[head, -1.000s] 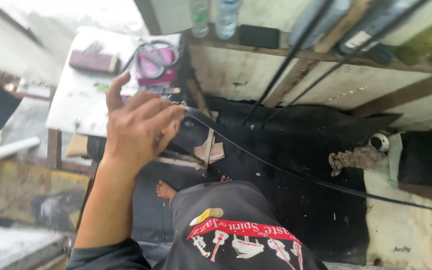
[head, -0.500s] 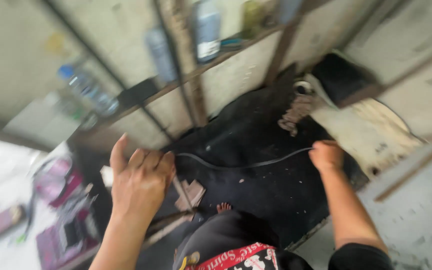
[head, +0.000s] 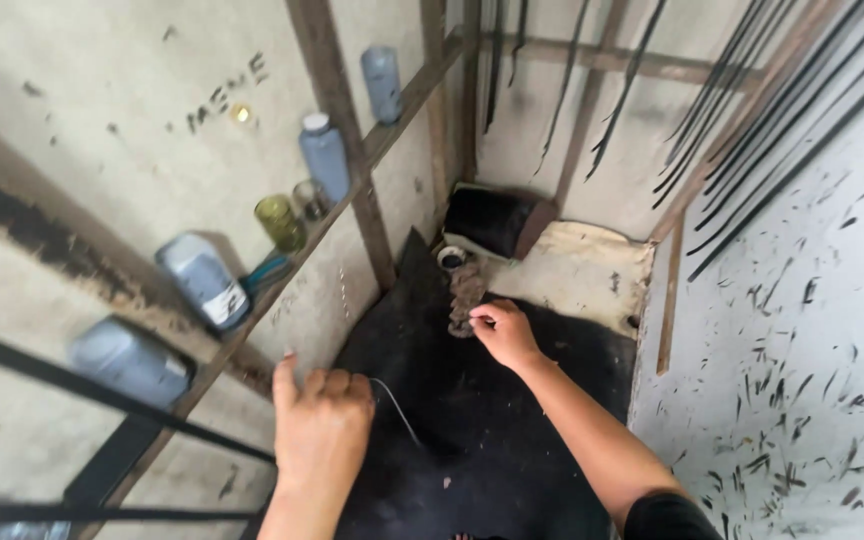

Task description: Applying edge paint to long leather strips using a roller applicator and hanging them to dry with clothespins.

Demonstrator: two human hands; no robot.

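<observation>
My left hand point(head: 320, 420) is low in the middle, fingers curled around a thin pale cord point(head: 396, 410) that trails down over the black mat point(head: 512, 440). My right hand point(head: 502, 332) reaches further ahead with thumb and fingers pinched together, apparently on the cord's far end. It sits right beside a crumpled grey-brown rag point(head: 466, 298). Between the two hands the cord is hard to follow against the dark mat.
A small round pot point(head: 451, 259) and a black roll point(head: 490, 218) lie in the corner on a stained cloth point(head: 582, 275). Several bottles point(head: 324, 155) and jars point(head: 276, 220) stand on a wooden wall rail point(head: 352, 170). Black rods point(head: 752, 120) lean against the ink-spattered right wall.
My view has swung right and down into the corner. My right hand has come in to the rag, and my left hand has dropped lower, still on the cord.
</observation>
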